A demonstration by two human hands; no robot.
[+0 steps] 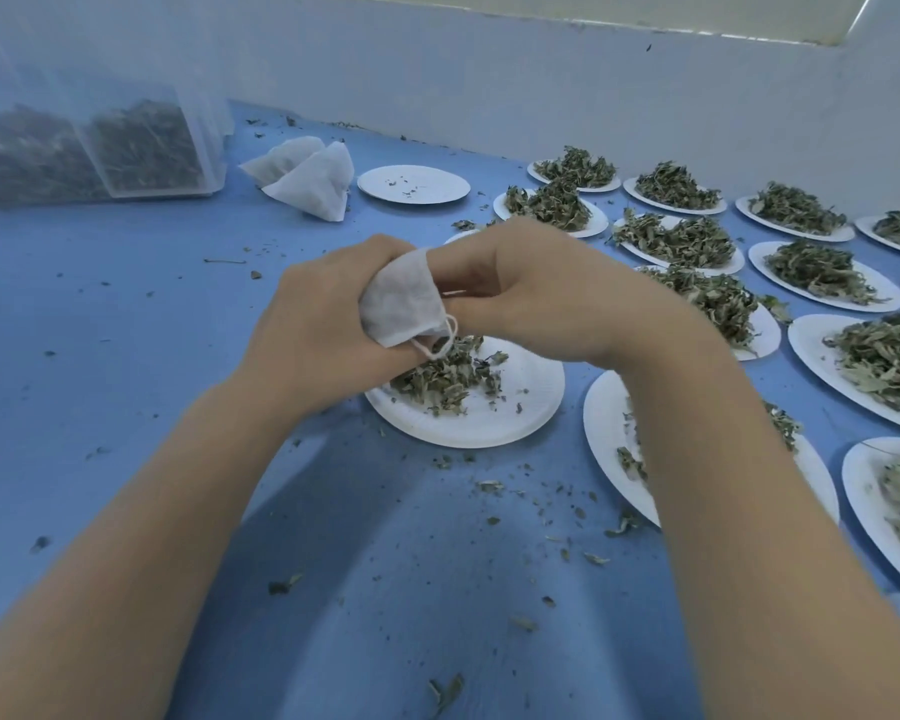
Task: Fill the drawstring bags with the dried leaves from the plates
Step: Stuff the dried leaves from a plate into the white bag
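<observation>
Currently both hands are gripping one small white fabric drawstring bag [404, 298] above a white paper plate of dried green leaves [468, 402]: left hand [323, 314] clutching its body, right hand [520, 288] pinching its mouth. Best to be spreading the mouth wide directly over the plate. Counting: two spare bags [307, 174] lying on the blue tabletop [100, 330], one emptied plate [413, 184], roughly a dozen loaded plates.

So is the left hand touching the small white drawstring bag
Touching. The head view shows the left hand wrapped around the white drawstring bag, fingers closed on its cloth above the plate of dried leaves.
</observation>
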